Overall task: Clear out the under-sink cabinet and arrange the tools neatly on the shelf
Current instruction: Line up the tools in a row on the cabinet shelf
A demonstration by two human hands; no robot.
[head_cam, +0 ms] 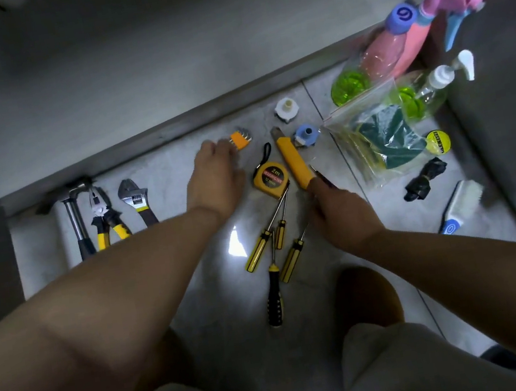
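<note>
Tools lie on the tiled floor. My left hand (217,176) reaches forward, its fingertips on the orange hex key set (239,140). My right hand (340,206) grips the near end of the yellow utility knife (292,160); a thin dark tool (322,176) also sticks out of this hand. Between my hands sits a yellow tape measure (271,178), with several yellow-and-black screwdrivers (258,249) below it. At the left a hammer (74,219), pliers (107,222) and an adjustable wrench (135,200) lie side by side.
A grey cabinet ledge (172,121) runs across behind the tools. At the right stand a pink spray bottle (407,35), a pump bottle (435,83) and a zip bag of sponges (382,143). A tape roll (437,141), a black bag (425,178) and a scrub brush (462,205) lie nearby.
</note>
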